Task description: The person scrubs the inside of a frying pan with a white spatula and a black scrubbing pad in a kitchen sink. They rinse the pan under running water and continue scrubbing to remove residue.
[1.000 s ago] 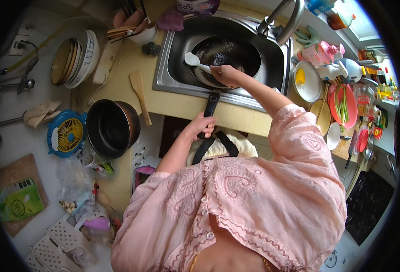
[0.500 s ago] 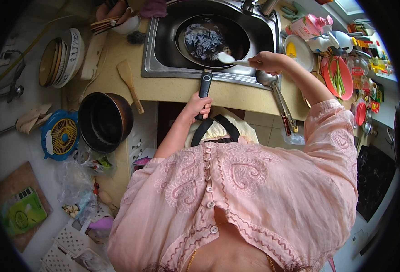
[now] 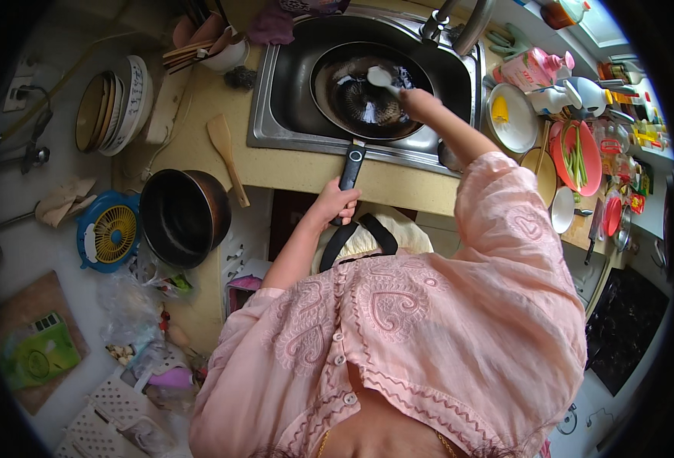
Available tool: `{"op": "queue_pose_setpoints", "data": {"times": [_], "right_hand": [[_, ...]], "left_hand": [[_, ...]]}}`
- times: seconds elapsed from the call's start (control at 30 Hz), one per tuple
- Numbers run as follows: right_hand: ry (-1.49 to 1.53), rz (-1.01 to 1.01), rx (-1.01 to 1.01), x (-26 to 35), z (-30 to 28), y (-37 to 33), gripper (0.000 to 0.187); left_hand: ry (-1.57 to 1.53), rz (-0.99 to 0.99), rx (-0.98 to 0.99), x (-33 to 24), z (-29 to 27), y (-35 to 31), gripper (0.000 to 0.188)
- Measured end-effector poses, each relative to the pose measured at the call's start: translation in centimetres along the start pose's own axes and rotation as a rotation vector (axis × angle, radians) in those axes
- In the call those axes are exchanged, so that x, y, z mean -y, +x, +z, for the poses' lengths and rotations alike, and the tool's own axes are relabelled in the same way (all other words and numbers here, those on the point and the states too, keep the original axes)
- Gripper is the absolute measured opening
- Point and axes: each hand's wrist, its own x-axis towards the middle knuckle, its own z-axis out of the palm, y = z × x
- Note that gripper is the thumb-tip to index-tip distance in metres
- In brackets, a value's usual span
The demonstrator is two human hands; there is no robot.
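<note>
Gripping the black handle (image 3: 350, 169) of the frying pan (image 3: 370, 90) at the counter (image 3: 299, 172) edge, our left hand (image 3: 337, 204) has its fingers wrapped closed around the handle's near end. Past that edge the pan rests inside the steel sink (image 3: 279, 91), its handle reaching out over the rim toward us, its dark inside wet and shiny. Over the pan's far right side our right hand (image 3: 419, 103) is curled shut on a pale spoon-like tool (image 3: 381, 77), whose rounded end sits above the pan's middle; we cannot tell whether it touches the metal. To the left on the counter lie a wooden spatula (image 3: 226, 156) and, nearer us, a dark pot (image 3: 183, 217). Behind the sink the faucet (image 3: 459, 23) arches over the basin's far rim.
</note>
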Motion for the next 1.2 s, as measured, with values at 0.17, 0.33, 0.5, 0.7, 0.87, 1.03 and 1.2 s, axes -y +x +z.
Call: {"op": "queue_pose_setpoints", "data": {"times": [0.17,0.33,0.5,0.7,0.87,1.03,1.2], "right_hand": [[0.03,-0.034,-0.002,-4.4,0.1,-4.2,0.035],[0.322,-0.284,0.133,-2.4,-1.2,-8.2,0.032],[0.609,-0.138,0.437,1.1,-6.2,-9.8,0.038],[0.35,-0.222,0.517,-2.0,-9.5,-10.4,0.033],[0.076,-0.301,0.214,-5.7,-7.6,-10.5,0.033],[0.236,-0.311,0.238,-2.0,-4.6,-9.5,0.028],[0.118,-0.105,0.004,3.0,-2.5,-5.5,0.033]], "left_hand": [[0.041,0.019,0.006,0.4,0.2,0.3,0.018],[0.054,0.042,0.007,1.5,-0.2,0.8,0.018],[0.06,0.06,-0.022,2.8,-0.8,0.9,0.017],[0.049,0.054,-0.058,3.5,-0.5,0.9,0.02],[0.061,0.054,-0.054,3.2,-0.5,1.1,0.02],[0.062,0.023,-0.029,2.0,-0.6,0.9,0.02],[0.006,0.011,-0.002,1.4,-0.6,0.5,0.015]]}}
